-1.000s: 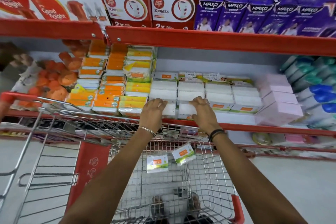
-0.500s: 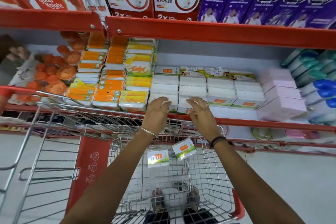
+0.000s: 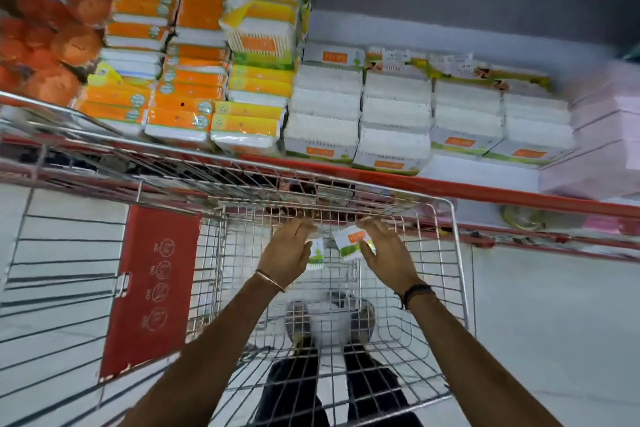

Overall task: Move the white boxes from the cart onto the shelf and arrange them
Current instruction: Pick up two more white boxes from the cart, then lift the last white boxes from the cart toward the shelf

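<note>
Two small white boxes with orange and green labels lie in the wire cart (image 3: 455, 263). My left hand (image 3: 285, 255) curls over the left white box (image 3: 316, 254), which is half hidden behind my fingers. My right hand (image 3: 389, 255) grips the right white box (image 3: 352, 242), thumb on its face. On the shelf (image 3: 450, 188) above the cart, several stacks of the same white boxes (image 3: 394, 121) stand side by side, the two left stacks nearest the red front edge.
Orange and yellow packs (image 3: 194, 87) fill the shelf to the left of the white stacks, and pink boxes (image 3: 602, 135) sit to the right. A red flap (image 3: 149, 288) hangs on the cart's left side. My feet show through the cart floor.
Both hands have left the white stacks on the shelf and dropped into the cart, closing on the two boxes there. The view has tilted downward.
</note>
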